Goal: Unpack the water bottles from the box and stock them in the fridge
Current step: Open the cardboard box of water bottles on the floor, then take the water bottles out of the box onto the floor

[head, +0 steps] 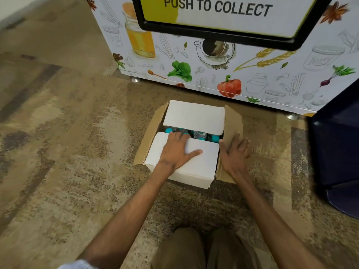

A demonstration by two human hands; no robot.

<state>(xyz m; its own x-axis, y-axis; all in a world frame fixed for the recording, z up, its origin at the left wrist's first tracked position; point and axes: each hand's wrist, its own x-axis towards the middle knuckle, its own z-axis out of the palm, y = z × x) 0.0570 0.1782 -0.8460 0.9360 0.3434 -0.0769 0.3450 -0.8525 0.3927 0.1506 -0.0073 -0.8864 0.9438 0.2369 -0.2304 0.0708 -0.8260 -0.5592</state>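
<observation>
Water bottles (200, 135) down in the box (194, 177) on the floor (77, 133), only teal caps (168, 130) peeking through the slot between the two white flaps. Nearest first: knees (194, 249) tucked up right behind the box. Left hand (177, 150) on the near flap (202, 162), fingers hooked over its free edge, thumb lying flat. Right hand (234, 154) spread, fingers straight, pressing the brown side flap (231, 121) outward, gripping nothing. Risky if yanked: could tear the near flap or drag the whole box along the floor. Could also spring back over the caps once released. Far flap (194, 117) down over the back row, so part of the load hidden and blocked. Beyond, printed cabinet (174, 55) marked PUSH TO COLLECT, standing close; little room for swinging that far flap back, likely to bump.
</observation>
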